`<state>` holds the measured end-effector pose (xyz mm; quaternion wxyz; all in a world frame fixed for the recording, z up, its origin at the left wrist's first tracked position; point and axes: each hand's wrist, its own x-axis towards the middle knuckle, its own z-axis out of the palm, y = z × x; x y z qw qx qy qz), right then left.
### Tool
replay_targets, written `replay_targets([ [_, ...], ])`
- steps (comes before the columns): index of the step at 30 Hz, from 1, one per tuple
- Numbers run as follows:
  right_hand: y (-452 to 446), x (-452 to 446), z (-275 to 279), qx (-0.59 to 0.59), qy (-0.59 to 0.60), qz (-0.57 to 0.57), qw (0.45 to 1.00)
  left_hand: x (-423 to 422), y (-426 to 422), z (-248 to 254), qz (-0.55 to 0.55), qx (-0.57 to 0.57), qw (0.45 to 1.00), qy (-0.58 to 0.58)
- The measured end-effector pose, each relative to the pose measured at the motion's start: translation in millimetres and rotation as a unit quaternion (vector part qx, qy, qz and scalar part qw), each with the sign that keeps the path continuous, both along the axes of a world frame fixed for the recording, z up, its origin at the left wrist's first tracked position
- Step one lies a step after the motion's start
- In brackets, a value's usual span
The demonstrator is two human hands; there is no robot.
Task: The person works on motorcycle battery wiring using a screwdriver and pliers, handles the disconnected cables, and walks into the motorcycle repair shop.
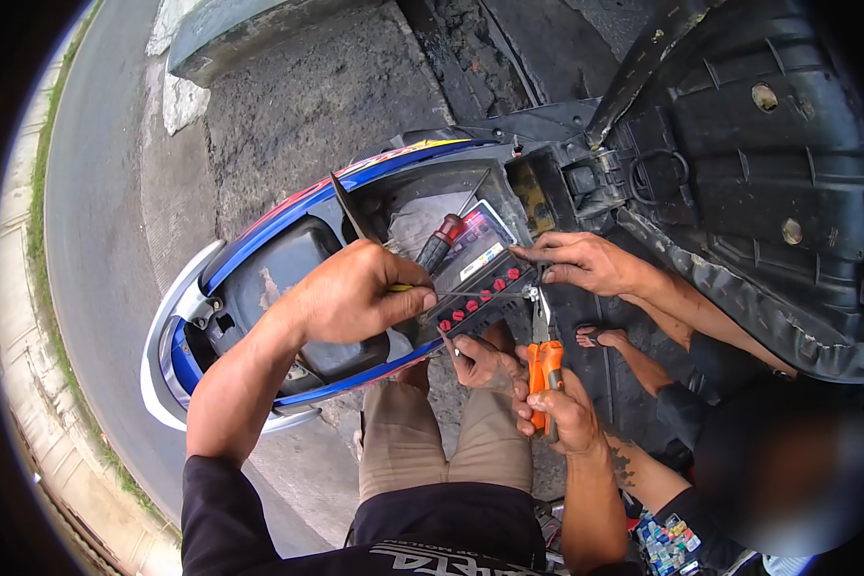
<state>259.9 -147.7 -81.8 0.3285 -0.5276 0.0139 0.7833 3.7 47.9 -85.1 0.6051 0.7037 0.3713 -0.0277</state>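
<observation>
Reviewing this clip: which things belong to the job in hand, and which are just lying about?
In use:
Red-capped battery
Orange pliers, in the right hand
Yellow-handled tool, in the left hand

Apparently lying about:
Red-and-black screwdriver, near the battery
Pale sheet
Small coloured items, lower right

Pliers point(547, 357) orange-handled; battery point(478, 289) black, its caps point(499, 285) red, its label point(481, 261) white; screwdriver point(440, 245) black and red; thin tool point(399, 287) yellow-handled; panel point(355, 180) blue, streaked red and yellow; rail point(160, 336) silvery white; seat point(739, 173) black with two tan spots; trousers point(490, 442) khaki; shirt point(432, 523) black, lettered white; road point(106, 192) grey; grass point(38, 202) green
</observation>
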Motion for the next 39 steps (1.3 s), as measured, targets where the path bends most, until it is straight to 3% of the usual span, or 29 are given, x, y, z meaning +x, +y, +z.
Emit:
replay_targets([
  [1,-0.5,-1.0,-1.1,0.000,0.010,-0.016,1.000,-2.9,-2.9,-5.3,0.001,0.000,1.000,0.001],
  [4,-3.8,-3.9,-4.8,0.003,0.034,-0.048,0.998,-6.1,-15.0,-12.2,0.088,-0.145,0.984,-0.056],
  [7,-6.8,-3.3,-1.2,-0.001,0.007,-0.043,0.999,-10.6,-27.2,-10.7,0.060,-0.218,0.973,-0.038],
  [9,-11.1,-11.0,-2.3,0.022,-0.008,-0.101,0.995,-5.4,-40.2,7.1,-0.046,0.011,0.999,-0.020],
  [12,-4.5,-29.3,-3.4,0.032,-0.064,-0.190,0.979,-2.1,-48.9,23.3,0.008,0.003,1.000,-0.018],
  [14,6.8,-44.0,-8.1,0.019,-0.113,-0.234,0.965,-1.7,-56.8,21.5,0.174,0.006,0.985,0.007],
  [18,21.7,-70.8,-7.6,0.028,-0.100,-0.346,0.932,29.5,-76.0,-7.1,0.292,0.064,0.954,0.016],
  [21,8.5,-66.7,-5.3,0.065,-0.082,-0.272,0.957,59.7,-76.0,-21.1,0.312,0.138,0.940,-0.007],
  [23,-0.4,-59.4,-1.0,0.046,-0.112,-0.232,0.965,68.7,-73.9,-26.9,0.323,0.125,0.938,-0.022],
  [27,-12.8,-39.9,15.0,0.058,-0.150,-0.135,0.978,67.8,-78.5,-6.2,0.323,0.158,0.933,-0.035],
  [29,-17.2,-34.8,19.6,0.092,-0.177,-0.123,0.972,63.9,-99.8,15.3,0.315,0.022,0.949,-0.030],
  [31,-19.2,-30.9,22.8,0.105,-0.155,-0.121,0.975,66.1,-146.9,6.6,0.331,-0.009,0.938,-0.106],
  [35,-30.9,-25.5,23.7,0.165,-0.178,-0.074,0.967,79.7,-205.8,11.1,0.297,-0.123,0.944,-0.077],
  [39,-43.0,-20.1,13.2,0.159,-0.217,-0.059,0.961,92.0,-232.8,10.2,0.276,-0.093,0.955,-0.054],
])
